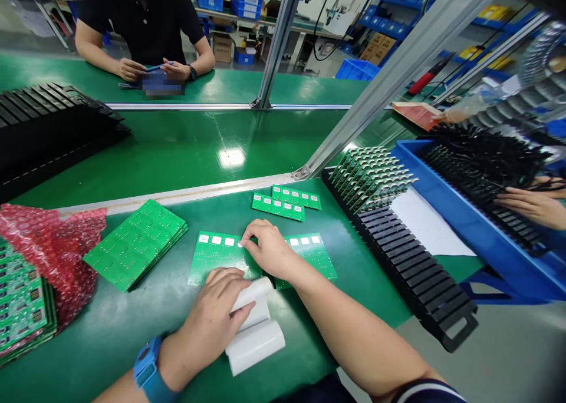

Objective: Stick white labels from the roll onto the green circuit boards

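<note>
Have labelled green board (pixel 212 255) flat on green bench (pixel 309 332), left of black rack (pixel 402 253). Have right hand (pixel 270 251) pinched at its label row; can't tell if holding a label. Have left hand (pixel 216 309) apart, thumb across white paper (pixel 259 345), can't tell if clamped. See second labelled board (pixel 312 253) nearer rack, stacked boards (pixel 137 244) farther left of it, red bubble wrap (pixel 53 238) farthest.

Circuit boards (pixel 211 257) and black rack (pixel 404 247) on green bench (pixel 303 341)
</note>
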The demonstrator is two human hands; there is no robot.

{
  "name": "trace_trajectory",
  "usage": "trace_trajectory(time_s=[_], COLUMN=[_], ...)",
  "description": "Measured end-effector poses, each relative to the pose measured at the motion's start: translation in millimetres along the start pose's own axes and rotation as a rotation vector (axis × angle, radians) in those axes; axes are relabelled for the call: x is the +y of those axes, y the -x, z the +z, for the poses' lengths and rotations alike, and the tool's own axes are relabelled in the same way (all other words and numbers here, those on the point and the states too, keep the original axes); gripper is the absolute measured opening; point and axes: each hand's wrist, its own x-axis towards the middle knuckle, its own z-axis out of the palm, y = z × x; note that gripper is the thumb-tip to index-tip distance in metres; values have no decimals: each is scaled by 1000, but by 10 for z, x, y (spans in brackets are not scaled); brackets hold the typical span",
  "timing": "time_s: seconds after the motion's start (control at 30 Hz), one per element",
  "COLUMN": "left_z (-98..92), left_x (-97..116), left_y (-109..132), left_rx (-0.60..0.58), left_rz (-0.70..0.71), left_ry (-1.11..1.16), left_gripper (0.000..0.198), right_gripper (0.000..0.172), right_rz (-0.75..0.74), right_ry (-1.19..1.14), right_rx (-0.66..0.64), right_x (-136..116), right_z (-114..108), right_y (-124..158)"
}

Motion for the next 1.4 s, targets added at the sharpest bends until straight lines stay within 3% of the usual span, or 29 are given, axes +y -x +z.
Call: trace_trajectory(time_s=[0.23,0.37,0.5,0.63,0.87,1.0,1.07,1.2,1.3,1.4], left_z=[25,44,51,31,-115,-193,-224,-276,-283,-264], left_x=[-25,-53,-90,-72,190,297,320,320,280,231], left_y=[36,62,64,42,76,84,39,-137,-224,-187], left_rx=[-18,-9,-16,29,170,252,248,184,149,143], left_rz=[-17,-30,-42,-55,-454,-661,-761,-835,-837,-771], left_ry=[13,15,28,40,76,231,355,498,549,541], left_gripper=[23,24,23,23,17,28,36,46,49,50], right_gripper=[11,37,15,15,6,34,39,28,42,30], right_rz=[-12,57,37,-24,-176,-350,-389,-394,-387,-360], right_ry=[60,-25,-9,-22,-77,-3,27,-243,-505,-627], right_rx=[65,120,54,18,62,0,-7,66,-55,-92], right_x=[-17,29,92,104,2,51,97,146,126,76], right_z=[39,31,8,7,-95,-201,-254,-368,-374,-276], right_y=[33,-13,-122,-243,-131,99,174,323,473,568])
